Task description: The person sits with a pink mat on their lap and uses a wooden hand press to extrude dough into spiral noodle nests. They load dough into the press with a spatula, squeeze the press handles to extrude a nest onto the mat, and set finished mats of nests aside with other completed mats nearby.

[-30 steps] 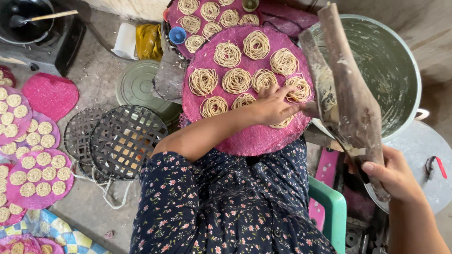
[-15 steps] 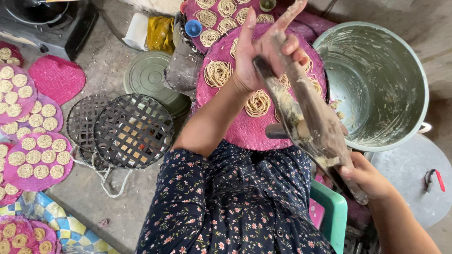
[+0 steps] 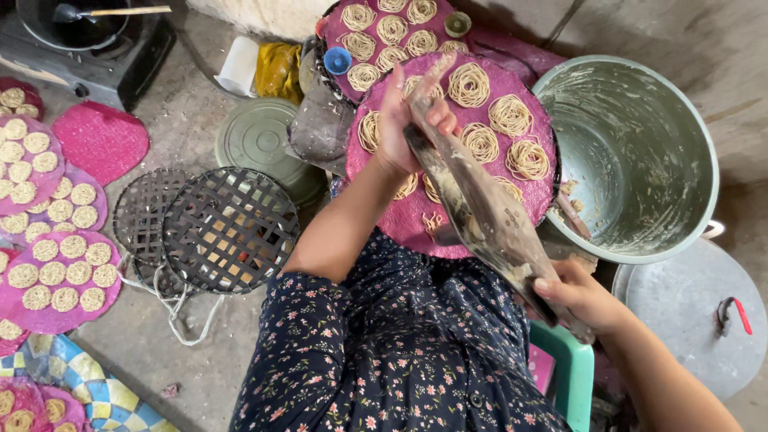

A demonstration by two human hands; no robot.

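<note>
A dough-smeared plastic piping bag stretches slantwise between my hands. My left hand grips its upper end above a round pink mat that carries several coiled noodle nests. My right hand holds the bag's lower end near my lap. A few loose noodle strands lie on the mat's near edge.
A large empty metal pot with dough smears stands at the right, its lid on the floor beside it. Black woven racks and more pink mats of nests lie to the left. A stove stands far left.
My left hand left the nests on the mat and rose to grip the bag's upper end. The bag swung from beside the pot to over the mat.
</note>
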